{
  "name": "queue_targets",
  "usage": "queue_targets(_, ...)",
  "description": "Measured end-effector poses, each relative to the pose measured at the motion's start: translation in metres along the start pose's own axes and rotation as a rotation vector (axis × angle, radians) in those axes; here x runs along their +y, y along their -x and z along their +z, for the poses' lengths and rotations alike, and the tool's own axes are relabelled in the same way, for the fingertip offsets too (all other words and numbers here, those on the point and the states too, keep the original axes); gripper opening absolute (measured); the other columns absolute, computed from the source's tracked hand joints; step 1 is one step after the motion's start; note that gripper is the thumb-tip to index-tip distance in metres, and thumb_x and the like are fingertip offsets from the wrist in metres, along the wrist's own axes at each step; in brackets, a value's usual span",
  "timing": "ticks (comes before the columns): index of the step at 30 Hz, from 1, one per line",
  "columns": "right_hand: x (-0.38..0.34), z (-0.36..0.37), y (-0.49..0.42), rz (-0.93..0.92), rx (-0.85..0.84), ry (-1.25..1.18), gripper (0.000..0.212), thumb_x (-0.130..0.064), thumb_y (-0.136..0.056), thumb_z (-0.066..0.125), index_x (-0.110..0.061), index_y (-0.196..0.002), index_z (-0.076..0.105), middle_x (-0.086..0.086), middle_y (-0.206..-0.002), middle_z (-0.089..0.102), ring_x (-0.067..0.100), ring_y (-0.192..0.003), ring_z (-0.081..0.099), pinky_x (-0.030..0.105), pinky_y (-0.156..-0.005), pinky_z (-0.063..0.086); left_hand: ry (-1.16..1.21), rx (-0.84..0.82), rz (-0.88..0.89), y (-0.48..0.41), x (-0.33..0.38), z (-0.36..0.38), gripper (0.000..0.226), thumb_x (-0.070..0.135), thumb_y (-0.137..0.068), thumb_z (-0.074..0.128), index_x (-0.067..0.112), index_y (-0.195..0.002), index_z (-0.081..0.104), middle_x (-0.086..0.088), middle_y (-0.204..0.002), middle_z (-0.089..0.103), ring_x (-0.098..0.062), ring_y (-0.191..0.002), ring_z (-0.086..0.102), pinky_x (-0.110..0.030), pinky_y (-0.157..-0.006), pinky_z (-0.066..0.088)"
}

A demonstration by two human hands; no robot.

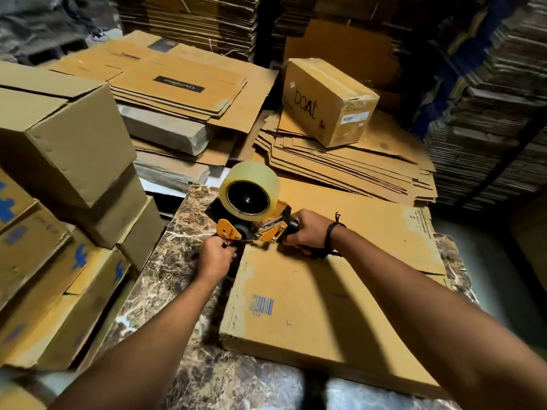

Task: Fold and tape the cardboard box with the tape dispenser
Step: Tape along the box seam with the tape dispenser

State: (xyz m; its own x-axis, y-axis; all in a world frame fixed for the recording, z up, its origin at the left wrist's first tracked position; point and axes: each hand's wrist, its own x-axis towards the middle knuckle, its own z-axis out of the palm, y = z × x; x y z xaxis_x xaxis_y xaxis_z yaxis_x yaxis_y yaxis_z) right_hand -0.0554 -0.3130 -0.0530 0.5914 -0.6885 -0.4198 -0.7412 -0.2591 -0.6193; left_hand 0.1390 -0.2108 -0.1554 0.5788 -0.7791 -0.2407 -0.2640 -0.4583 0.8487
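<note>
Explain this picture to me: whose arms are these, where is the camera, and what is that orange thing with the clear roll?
No machine here: a person works with bare hands, and the one camera sits on their head, looking forward and down, so the arms reach in from below. The orange thing is a tape dispenser carrying a roll of clear tape. The right hand grips its black handle; the left hand pinches at its front end, probably the tape's loose end, though that is too small to tell. Beneath lies a flattened cardboard box on a marble-patterned tabletop. Around stand stacked boxes, piles of flat cardboard and a closed box marked "boat".
</note>
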Motion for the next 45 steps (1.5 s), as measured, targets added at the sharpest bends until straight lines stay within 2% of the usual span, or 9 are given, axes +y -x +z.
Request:
queue_targets(5, 0.007, 0.003, -0.001, 0.009, 0.017, -0.023, 0.010, -0.013, -0.079, 0.067, -0.010, -0.073, 0.059, 0.006, -0.062, 0.063, 0.023, -0.051, 0.059, 0.029, -0.050, 0.049, 0.225, -0.191, -0.003, 0.007, -0.003, 0.002, 0.014, 0.005, -0.083, 0.061, 0.005, -0.069, 0.062, -0.007, -0.066, 0.062, -0.019, -0.061, 0.055, -0.030, -0.061, 0.043)
queue_targets(10, 0.010, 0.002, -0.001, 0.011, -0.005, -0.082, 0.009, -0.012, -0.078, 0.069, -0.014, -0.074, 0.061, 0.010, -0.066, 0.064, 0.024, -0.051, 0.057, 0.030, -0.051, 0.048, 0.285, -0.352, 0.184, 0.020, -0.009, -0.006, 0.047, 0.059, -0.063, 0.065, 0.015, -0.078, 0.069, 0.000, -0.080, 0.073, -0.017, -0.074, 0.067, -0.028, -0.070, 0.051)
queue_targets(16, 0.013, -0.003, 0.000, -0.034, -0.044, -0.099, 0.012, -0.011, -0.078, 0.070, -0.015, -0.072, 0.062, 0.001, -0.054, 0.062, 0.017, -0.042, 0.055, 0.027, -0.047, 0.047, 0.278, -0.257, 0.244, 0.029, -0.005, 0.006, 0.028, 0.033, -0.075, 0.062, 0.006, -0.078, 0.071, -0.018, -0.073, 0.067, -0.017, -0.063, 0.056, -0.029, -0.058, 0.040)
queue_targets(23, 0.023, -0.030, 0.014, -0.020, -0.081, -0.047, 0.010, -0.011, -0.078, 0.069, -0.006, -0.084, 0.063, 0.009, -0.066, 0.065, 0.022, -0.051, 0.059, 0.030, -0.049, 0.049, 0.295, -0.194, 0.214, 0.031, -0.002, 0.007, 0.028, 0.014, -0.081, 0.065, 0.006, -0.056, 0.055, -0.001, -0.051, 0.049, -0.009, -0.046, 0.040, -0.025, -0.046, 0.027)
queue_targets(28, 0.081, -0.061, 0.057, 0.038, 0.030, 0.011, 0.008, -0.010, -0.078, 0.068, -0.006, -0.082, 0.063, 0.004, -0.065, 0.066, 0.020, -0.056, 0.063, 0.026, -0.051, 0.050, 0.417, -0.260, 0.189, 0.036, 0.004, 0.006, 0.026, 0.007, -0.083, 0.063, 0.011, -0.108, 0.067, 0.000, -0.090, 0.073, -0.005, -0.069, 0.066, -0.020, -0.060, 0.051)
queue_targets(33, 0.114, -0.051, 0.084, 0.091, 0.035, -0.078, 0.010, -0.009, -0.078, 0.069, -0.003, -0.081, 0.062, 0.011, -0.066, 0.066, 0.023, -0.052, 0.061, 0.030, -0.049, 0.049, 0.325, -0.255, 0.258, 0.032, 0.004, 0.004, 0.065, 0.004, -0.085, 0.061, 0.028, -0.140, 0.035, 0.006, -0.150, 0.028, -0.011, -0.133, 0.033, -0.028, -0.103, 0.035)
queue_targets(37, 0.115, -0.043, 0.082, 0.098, 0.045, -0.107, 0.007, -0.005, -0.079, 0.068, -0.009, -0.078, 0.062, 0.007, -0.065, 0.067, 0.017, -0.048, 0.060, 0.025, -0.045, 0.049, 0.367, -0.345, 0.242, 0.032, 0.007, 0.002, 0.072, 0.000, -0.086, 0.056, 0.039, -0.140, 0.028, 0.005, -0.148, 0.032, -0.012, -0.124, 0.046, -0.034, -0.103, 0.040)
queue_targets(42, 0.116, -0.044, 0.081, 0.088, 0.041, -0.123, 0.005, -0.009, -0.078, 0.069, -0.009, -0.080, 0.064, 0.007, -0.065, 0.068, 0.018, -0.049, 0.060, 0.025, -0.046, 0.048, 0.370, -0.361, 0.112, 0.035, 0.002, 0.003, 0.047, 0.007, -0.090, 0.055, 0.010, -0.135, 0.043, -0.007, -0.119, 0.062, -0.006, -0.082, 0.067, -0.019, -0.075, 0.053)
queue_targets(45, 0.117, -0.042, 0.080, 0.082, 0.050, -0.126, 0.007, -0.011, -0.076, 0.069, -0.008, -0.081, 0.064, 0.009, -0.067, 0.068, 0.023, -0.053, 0.060, 0.029, -0.051, 0.049, 0.235, -0.369, 0.152, 0.029, 0.007, -0.004, 0.058, 0.008, -0.086, 0.062, 0.014, -0.140, 0.038, 0.000, -0.133, 0.050, 0.000, -0.102, 0.058, -0.023, -0.089, 0.047)
